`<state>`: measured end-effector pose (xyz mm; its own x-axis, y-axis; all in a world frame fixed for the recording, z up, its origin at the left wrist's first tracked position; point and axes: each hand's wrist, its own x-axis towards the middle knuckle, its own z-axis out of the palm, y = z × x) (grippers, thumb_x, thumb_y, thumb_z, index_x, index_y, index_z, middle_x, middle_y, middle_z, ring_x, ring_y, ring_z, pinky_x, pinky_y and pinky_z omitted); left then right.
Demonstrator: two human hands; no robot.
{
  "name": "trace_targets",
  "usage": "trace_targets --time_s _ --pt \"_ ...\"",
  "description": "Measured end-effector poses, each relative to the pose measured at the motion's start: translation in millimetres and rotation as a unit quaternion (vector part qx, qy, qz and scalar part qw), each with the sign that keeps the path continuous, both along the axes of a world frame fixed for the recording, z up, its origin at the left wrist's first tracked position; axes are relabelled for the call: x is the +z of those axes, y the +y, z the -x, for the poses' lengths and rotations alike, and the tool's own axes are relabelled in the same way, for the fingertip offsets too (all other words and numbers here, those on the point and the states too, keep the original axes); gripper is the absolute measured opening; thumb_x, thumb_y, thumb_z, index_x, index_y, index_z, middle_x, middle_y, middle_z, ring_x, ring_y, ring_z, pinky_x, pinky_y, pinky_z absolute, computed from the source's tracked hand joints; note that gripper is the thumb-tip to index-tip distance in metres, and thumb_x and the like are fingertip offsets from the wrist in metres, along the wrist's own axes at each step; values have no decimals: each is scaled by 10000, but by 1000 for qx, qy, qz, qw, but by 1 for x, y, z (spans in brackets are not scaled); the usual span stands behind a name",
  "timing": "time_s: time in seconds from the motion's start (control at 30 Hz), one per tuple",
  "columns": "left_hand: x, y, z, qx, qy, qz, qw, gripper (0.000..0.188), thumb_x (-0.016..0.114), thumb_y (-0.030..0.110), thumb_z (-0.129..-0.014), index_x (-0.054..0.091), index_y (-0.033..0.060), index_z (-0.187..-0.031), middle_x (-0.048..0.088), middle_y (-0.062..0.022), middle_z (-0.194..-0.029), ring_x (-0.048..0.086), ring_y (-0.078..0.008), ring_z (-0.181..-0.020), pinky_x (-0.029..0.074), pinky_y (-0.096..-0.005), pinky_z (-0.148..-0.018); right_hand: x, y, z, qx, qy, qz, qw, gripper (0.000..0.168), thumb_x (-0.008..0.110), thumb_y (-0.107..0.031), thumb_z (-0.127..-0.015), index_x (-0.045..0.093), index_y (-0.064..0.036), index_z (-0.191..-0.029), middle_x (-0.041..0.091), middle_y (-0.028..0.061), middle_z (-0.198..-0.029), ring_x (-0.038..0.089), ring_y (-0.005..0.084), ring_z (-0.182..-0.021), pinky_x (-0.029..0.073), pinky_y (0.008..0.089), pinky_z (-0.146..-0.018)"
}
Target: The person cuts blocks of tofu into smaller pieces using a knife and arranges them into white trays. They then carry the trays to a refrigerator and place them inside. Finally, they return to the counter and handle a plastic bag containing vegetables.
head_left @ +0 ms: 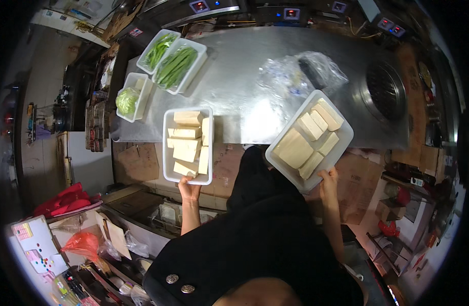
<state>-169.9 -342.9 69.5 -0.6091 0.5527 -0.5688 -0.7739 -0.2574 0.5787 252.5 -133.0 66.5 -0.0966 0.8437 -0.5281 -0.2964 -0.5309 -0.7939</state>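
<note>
My left hand (189, 188) grips the near short rim of a white plastic tub (210, 114) that holds several pale tofu blocks (185, 149). In my right hand (327, 181) is the near corner of a second white tub (345, 132), turned at a slant. Inside it lie a large flat tofu slab (294, 148) and several smaller blocks. Both tubs reach over the front edge of a stainless steel table (234, 69). Whether their far ends rest on the tabletop, I cannot tell. My fingers under the rims are partly hidden.
Two white tubs of bagged green vegetables (177, 67) stand at the table's back left, near a tub with a cabbage (128, 100). Crumpled clear plastic bags (301, 72) lie behind the right tub. A round recessed burner (385, 88) occupies the right end. Flattened cardboard (356, 183) covers the floor.
</note>
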Motion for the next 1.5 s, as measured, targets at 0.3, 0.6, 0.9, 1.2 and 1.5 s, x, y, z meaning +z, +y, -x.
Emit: trace_targets --time_s 0.3,0.6,0.9,1.2,1.5 --pt "59 125 -212 -234 -13 -54 971 640 518 11 -635 430 2 -1269 535 -149 -1187 515 -331 -1098 422 -495 -970 7 -77 -203 -213 -6 -20 977 240 543 41 -723 578 21 -959 583 36 -892 544 122 -796 446 255 -714" --pt "75 267 -462 -564 -43 16 824 536 520 39 -641 500 -22 -1173 573 -149 -1095 541 -321 -1054 441 -477 -937 -36 -139 -388 -439 -76 -35 895 238 554 21 -768 625 12 -995 624 43 -877 593 134 -760 470 260 -678" --pt "97 395 -744 -825 -57 -16 562 626 569 65 -579 486 -25 -1193 568 -171 -1114 529 -315 -1076 417 -421 -953 6 -150 -491 -693 -12 8 721 262 547 34 -769 612 -2 -1021 630 35 -882 603 139 -744 483 265 -655" --pt "108 363 -1057 -932 -76 -66 348 650 524 75 -684 382 -33 -1309 508 -205 -1260 519 -348 -1143 434 -453 -962 -13 -183 -660 -846 -24 -21 533 211 556 46 -694 591 -27 -889 572 18 -741 520 120 -619 404 238 -539" --pt "105 265 -1302 -950 -176 -40 255 708 529 59 -661 350 -11 -1343 508 -186 -1261 481 -341 -1192 386 -456 -1017 -2 -260 -872 -904 -26 -52 425 192 542 37 -729 586 -46 -896 580 24 -714 524 105 -575 416 238 -496"
